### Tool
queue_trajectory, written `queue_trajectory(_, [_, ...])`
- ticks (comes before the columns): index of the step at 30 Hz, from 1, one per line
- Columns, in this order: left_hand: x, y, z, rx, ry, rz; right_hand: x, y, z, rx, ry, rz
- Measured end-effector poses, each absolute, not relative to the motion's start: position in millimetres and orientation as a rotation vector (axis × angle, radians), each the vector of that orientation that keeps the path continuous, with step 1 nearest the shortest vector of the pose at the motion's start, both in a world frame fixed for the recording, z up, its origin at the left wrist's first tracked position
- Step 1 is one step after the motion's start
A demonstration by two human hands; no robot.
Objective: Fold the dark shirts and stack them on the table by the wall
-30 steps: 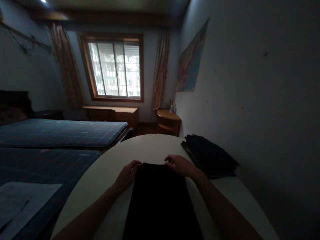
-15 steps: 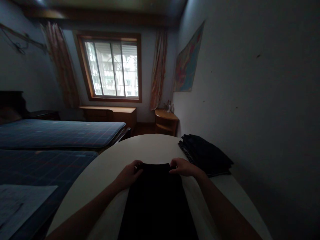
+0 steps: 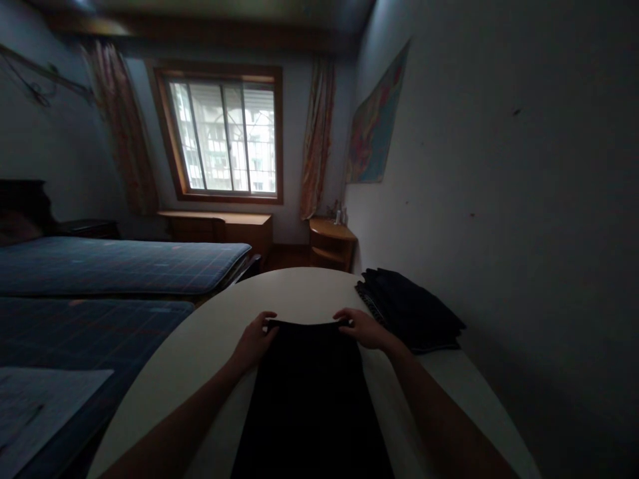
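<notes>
A long black cloth (image 3: 309, 399) lies flat on a round white table (image 3: 299, 293), running from the near edge toward the middle. My left hand (image 3: 254, 342) pinches the cloth's far left corner. At the far right corner, my right hand (image 3: 362, 327) grips the same edge. Both hands have fingers curled round the fabric's end. To the right, close to the wall, sits a stack of folded dark clothes (image 3: 409, 307), about a hand's width from my right hand.
Two beds with blue checked covers (image 3: 120, 266) stand left of the table. White paper (image 3: 40, 406) lies on the nearer bed. Wooden desks (image 3: 219, 226) stand under a window (image 3: 224, 136); a corner shelf (image 3: 332, 243) and a wall map (image 3: 374, 130) are at right.
Both hands took hold of the cloth's far edge and shifted it slightly away from me. The view has swung a little to the right.
</notes>
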State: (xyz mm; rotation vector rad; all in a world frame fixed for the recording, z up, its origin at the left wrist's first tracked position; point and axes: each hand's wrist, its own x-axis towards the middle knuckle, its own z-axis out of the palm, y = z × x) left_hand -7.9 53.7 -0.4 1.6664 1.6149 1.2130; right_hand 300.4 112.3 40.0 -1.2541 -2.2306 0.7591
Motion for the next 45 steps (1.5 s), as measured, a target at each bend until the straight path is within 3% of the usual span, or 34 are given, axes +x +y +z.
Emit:
queue_trajectory(5, [-9.5,50.5,-8.2,1.756,1.661,1.268,295.5,112.5,23.2,-1.336,-2.28,0.79])
queue_trajectory(10, [-11.4,50.2,-10.8,1.752,1.757,1.057,294.0,111.8,24.1,-1.387,-2.294,0.836])
queue_trajectory(15, [-19.1,61.9,-13.1,1.71,1.554,0.911,297.0,111.8,28.1,-1.415,-2.31,0.894])
queue_trajectory(22, [-16.8,58.5,-8.2,1.809,1.653,0.903,313.9,117.5,36.1,-1.491,-2.297,0.964])
queue_trajectory(29, [-7.5,49.5,-11.0,2.044,1.685,1.04,328.0,119.8,32.4,-1.323,-2.246,1.338])
queue_trajectory(37, [21.0,42.2,6.0,2.45,1.575,0.929,313.8,119.2,23.5,-1.225,-2.259,1.285])
queue_trajectory(45, [54.3,62.9,15.6,2.417,1.493,0.654,305.3,117.9,17.7,-1.094,-2.323,1.045])
